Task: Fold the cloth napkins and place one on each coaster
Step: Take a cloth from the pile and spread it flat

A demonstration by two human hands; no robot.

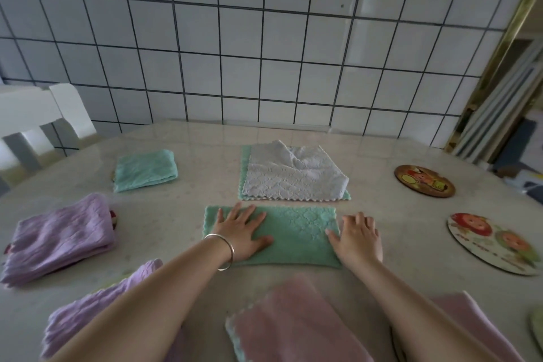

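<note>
so both my hands lie flat, fingers spread: left hand (245, 233) on the green napkin (289, 236) at table centre, right hand (357, 236) at its right end. just behind, a white napkin (293, 178) lies unfolded. two bare coasters (424, 181) sit right; folded purple napkins (60, 236) crowd left, pink cloth (293, 323) nearest me.

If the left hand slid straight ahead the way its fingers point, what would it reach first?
Probably the white lacy cloth lying on a green one, just past the far edge of the green terry napkin under the left hand; the exact line is uncertain.
</note>
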